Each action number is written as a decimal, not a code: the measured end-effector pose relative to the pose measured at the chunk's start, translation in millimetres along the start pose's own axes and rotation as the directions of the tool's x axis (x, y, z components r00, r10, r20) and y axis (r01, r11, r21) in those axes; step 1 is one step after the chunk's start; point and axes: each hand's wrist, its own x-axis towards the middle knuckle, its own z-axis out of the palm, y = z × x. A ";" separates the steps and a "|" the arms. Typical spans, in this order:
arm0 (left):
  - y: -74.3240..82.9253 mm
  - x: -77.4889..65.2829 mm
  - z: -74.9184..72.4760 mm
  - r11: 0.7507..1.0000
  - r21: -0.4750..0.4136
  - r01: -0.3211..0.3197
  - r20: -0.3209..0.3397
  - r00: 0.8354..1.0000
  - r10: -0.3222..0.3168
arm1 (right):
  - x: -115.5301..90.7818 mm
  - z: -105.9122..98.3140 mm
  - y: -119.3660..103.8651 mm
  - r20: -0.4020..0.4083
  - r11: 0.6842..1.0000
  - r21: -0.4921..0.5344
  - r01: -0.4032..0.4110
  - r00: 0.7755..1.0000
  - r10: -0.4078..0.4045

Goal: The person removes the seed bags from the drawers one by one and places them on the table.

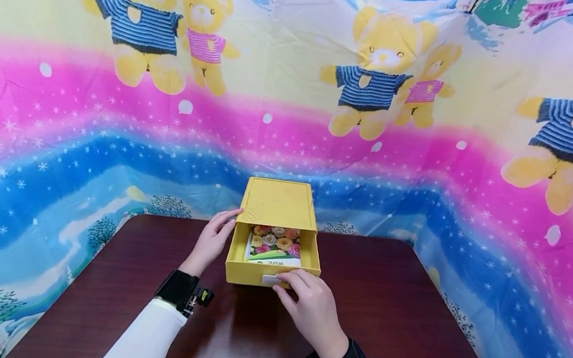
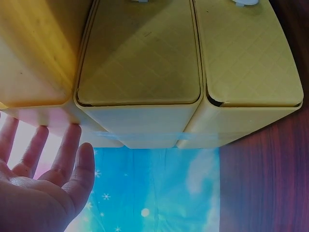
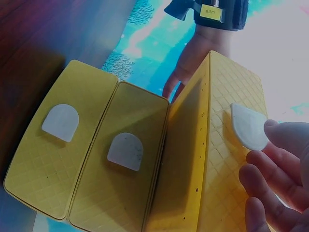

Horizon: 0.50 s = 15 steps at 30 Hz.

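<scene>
A small yellow drawer cabinet (image 1: 279, 200) stands on the table, its top drawer (image 1: 243, 273) pulled out toward me. Inside the drawer lies a packet with a picture of roses (image 1: 275, 244). My right hand (image 1: 313, 306) pinches the white drawer handle (image 3: 247, 126) between thumb and fingers. My left hand (image 1: 212, 240) rests its fingertips against the cabinet's left side near the top. In the left wrist view its fingers (image 2: 67, 150) are extended along the side wall. Two lower drawers, a middle one (image 3: 120, 193) and a bottom one (image 3: 43, 179), are closed.
The dark reddish-brown table (image 1: 382, 300) extends around the cabinet. Behind it hangs a cloth printed with bears (image 1: 380, 102). Two white handles, one on the middle drawer (image 3: 125, 151) and one on the bottom drawer (image 3: 61, 122), stick out from their fronts.
</scene>
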 end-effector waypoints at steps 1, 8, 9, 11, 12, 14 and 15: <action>0.1 -0.1 0.0 1.000 -0.003 -0.001 0.000 1.000 0.001 | -0.2 -0.2 -0.4 -0.001 1.000 -0.001 0.001 1.000 -0.001; 0.8 -0.5 -0.4 1.000 -0.003 -0.005 0.004 1.000 0.005 | -1.1 -1.6 -3.0 -0.008 1.000 -0.005 0.010 1.000 -0.010; 0.8 -0.4 -0.3 1.000 -0.002 -0.004 0.003 1.000 0.004 | -1.2 -1.7 -3.2 -0.007 1.000 -0.006 0.009 1.000 -0.009; 0.8 -0.4 -0.3 1.000 -0.001 -0.002 0.001 1.000 0.002 | -1.6 -2.1 -3.6 -0.008 1.000 -0.007 0.009 1.000 -0.009; 0.9 -0.4 -0.3 1.000 -0.002 -0.001 -0.001 1.000 0.001 | -1.6 -2.3 -3.8 -0.009 1.000 -0.009 0.010 1.000 -0.010; 0.5 -0.3 -0.3 1.000 0.000 -0.002 -0.003 1.000 0.002 | -1.7 -2.9 -4.3 -0.010 1.000 -0.013 0.009 1.000 -0.009; 0.4 -0.4 -0.4 1.000 0.000 -0.003 -0.003 1.000 0.003 | -1.5 -3.3 -4.6 -0.010 1.000 -0.016 0.008 1.000 -0.008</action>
